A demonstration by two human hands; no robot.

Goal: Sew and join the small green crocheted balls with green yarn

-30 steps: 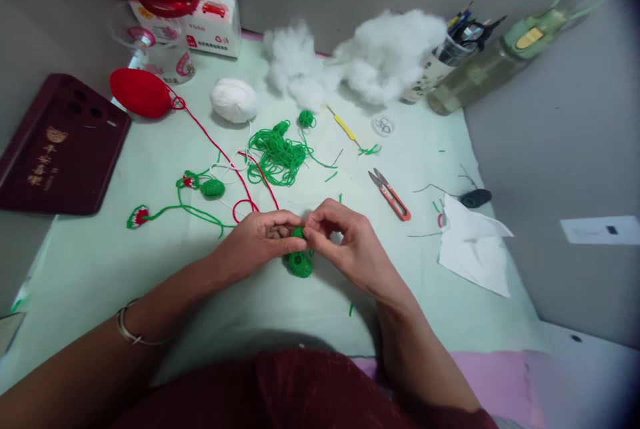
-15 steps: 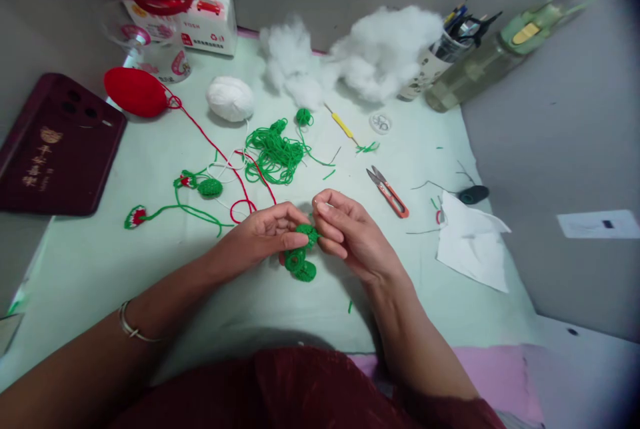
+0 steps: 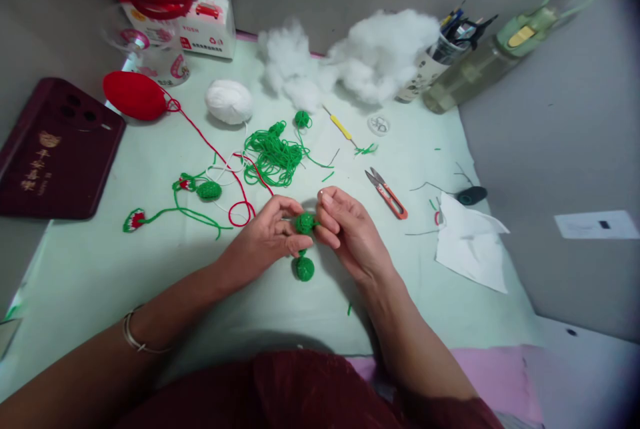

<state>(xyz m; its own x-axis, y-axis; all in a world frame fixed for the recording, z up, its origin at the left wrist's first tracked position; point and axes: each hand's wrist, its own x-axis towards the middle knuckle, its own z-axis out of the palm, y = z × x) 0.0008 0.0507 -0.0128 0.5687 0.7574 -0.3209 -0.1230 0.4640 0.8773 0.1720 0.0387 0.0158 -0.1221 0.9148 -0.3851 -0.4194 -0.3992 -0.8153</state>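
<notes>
My left hand [image 3: 273, 232] holds a green crocheted piece with rounded parts. Its upper green ball [image 3: 305, 223] sits at my fingertips, and a lower green ball [image 3: 304, 269] hangs under my thumb. My right hand [image 3: 350, 222] is closed in a pinch just right of the piece. A short strand of green yarn [image 3: 315, 223] runs from the upper ball into its curled fingers. A tiny pale spot shows at the right thumb and fingertip, too small to name. Left of my hands lies a green crocheted oval [image 3: 209, 190], close to small red, white and green crocheted pieces [image 3: 134, 220].
Orange thread snips [image 3: 386, 194] lie right of my hands. Beyond are a green yarn tangle [image 3: 274, 157], a yellow-handled crochet hook [image 3: 341, 126], white yarn [image 3: 229, 102], red yarn [image 3: 134, 95] and white stuffing [image 3: 383, 56]. A bottle [image 3: 475, 76] stands back right; white paper [image 3: 470, 242] lies right.
The green piece has turned in my left hand, so the upper ball sits higher and the lower part now shows as one round ball. My right hand has shifted slightly left.
</notes>
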